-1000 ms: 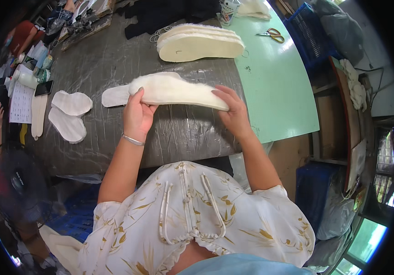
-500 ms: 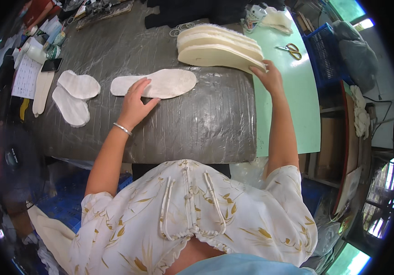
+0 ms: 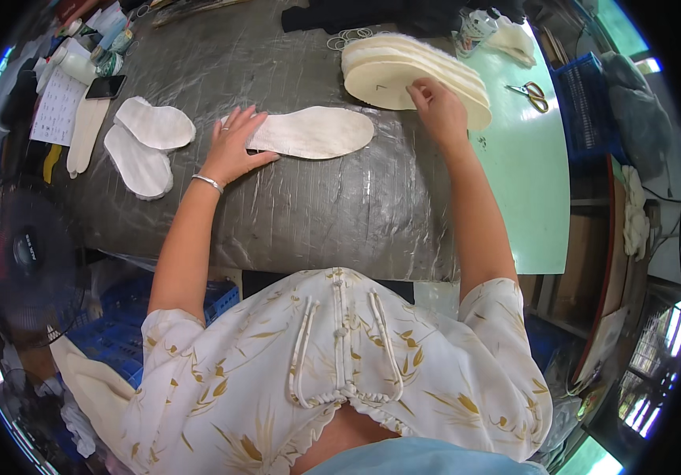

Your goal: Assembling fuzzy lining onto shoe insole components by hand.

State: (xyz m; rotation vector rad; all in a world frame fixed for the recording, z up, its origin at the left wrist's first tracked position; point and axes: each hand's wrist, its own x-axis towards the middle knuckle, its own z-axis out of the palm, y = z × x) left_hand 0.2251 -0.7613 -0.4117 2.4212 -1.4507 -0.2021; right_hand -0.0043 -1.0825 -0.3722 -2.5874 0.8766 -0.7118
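My left hand [image 3: 237,145] lies with fingers spread over the left end of a single white insole [image 3: 320,132], which is flat on the dark, plastic-covered table. Up and to the right, a stack of several cream insoles [image 3: 372,83] with fluffy edges leans so that its front face shows a small dark mark. Against that face my right hand [image 3: 439,109] is closed, thumb and fingers pinched together. Whether anything is between those fingertips is hidden. Two smaller white insoles, a top one [image 3: 158,127] overlapping a lower one [image 3: 136,162], rest left of my left hand.
Scissors [image 3: 532,96] lie on the green mat [image 3: 526,206] at the right. A blue crate [image 3: 583,103] stands beyond it. At the far left are a phone [image 3: 107,86], a paper sheet [image 3: 57,107] and bottles [image 3: 75,65]. A fan [image 3: 30,247] stands at the left edge.
My right hand has left the stack's right end and moved left onto its front face, closing its fingers. My left hand has slid toward the insole's left end. The whole view has shifted slightly.
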